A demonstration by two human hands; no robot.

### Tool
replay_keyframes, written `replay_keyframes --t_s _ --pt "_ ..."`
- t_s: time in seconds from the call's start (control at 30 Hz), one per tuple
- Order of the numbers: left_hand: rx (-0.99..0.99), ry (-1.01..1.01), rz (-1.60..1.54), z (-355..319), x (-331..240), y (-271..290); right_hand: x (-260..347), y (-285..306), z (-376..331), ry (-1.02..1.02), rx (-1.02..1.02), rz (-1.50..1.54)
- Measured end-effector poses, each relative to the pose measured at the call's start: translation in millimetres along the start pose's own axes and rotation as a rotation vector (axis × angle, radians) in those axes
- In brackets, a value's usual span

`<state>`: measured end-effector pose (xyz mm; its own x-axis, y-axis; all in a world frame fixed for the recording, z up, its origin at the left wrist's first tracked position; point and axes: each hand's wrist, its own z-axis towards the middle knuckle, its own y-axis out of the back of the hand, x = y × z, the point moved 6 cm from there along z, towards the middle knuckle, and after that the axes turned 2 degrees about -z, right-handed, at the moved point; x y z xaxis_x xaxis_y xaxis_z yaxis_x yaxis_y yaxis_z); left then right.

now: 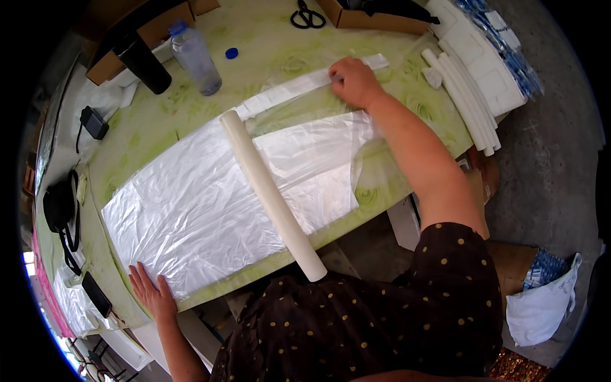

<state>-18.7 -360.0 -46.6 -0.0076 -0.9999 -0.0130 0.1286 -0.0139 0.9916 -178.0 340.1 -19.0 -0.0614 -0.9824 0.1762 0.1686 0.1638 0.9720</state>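
Note:
A silvery-white plastic sheet (184, 204), thin and wrinkled, lies spread on the green patterned table. Across it rests a long off-white roll or tube (270, 191), its near end jutting past the table's front edge. My left hand (154, 294) lies flat with fingers apart on the sheet's near left corner. At the far right, my right hand (355, 83) is closed, fingers curled, over a narrow white plastic strip (286, 92) that runs on from the sheet's far edge. The fingertips are partly hidden.
A clear bottle (196, 60), its blue cap (231, 53) and a black tumbler (143, 62) are at the far left. Black scissors (308, 15) lie at the back. White tubes (463, 95) lie along the right edge. A phone (97, 295) and black pouch (58, 202) sit left.

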Motion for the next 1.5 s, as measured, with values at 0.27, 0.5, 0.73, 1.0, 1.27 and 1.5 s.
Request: replay_keyframes --t_s 0.27,0.5,0.73,1.0,1.27,1.5 --pt "-0.026 -0.026 -0.033 -2 3 0 -63 28 -1 -0.242 -0.35 -0.139" --pt "-0.075 -0.079 -0.043 6 3 -10 -82 2 3 -0.437 0.003 -0.198" --pt "0.16 0.004 -0.405 18 24 10 54 42 -120 0.135 -0.406 0.188" --pt "-0.136 -0.237 -0.196 91 -55 45 210 43 -288 0.211 -0.121 0.68" --pt "0.004 -0.177 -0.086 155 -50 5 244 14 -292 0.016 -0.011 0.586" --pt "0.048 -0.258 -0.215 100 -78 4 263 22 -306 0.067 -0.224 0.665"
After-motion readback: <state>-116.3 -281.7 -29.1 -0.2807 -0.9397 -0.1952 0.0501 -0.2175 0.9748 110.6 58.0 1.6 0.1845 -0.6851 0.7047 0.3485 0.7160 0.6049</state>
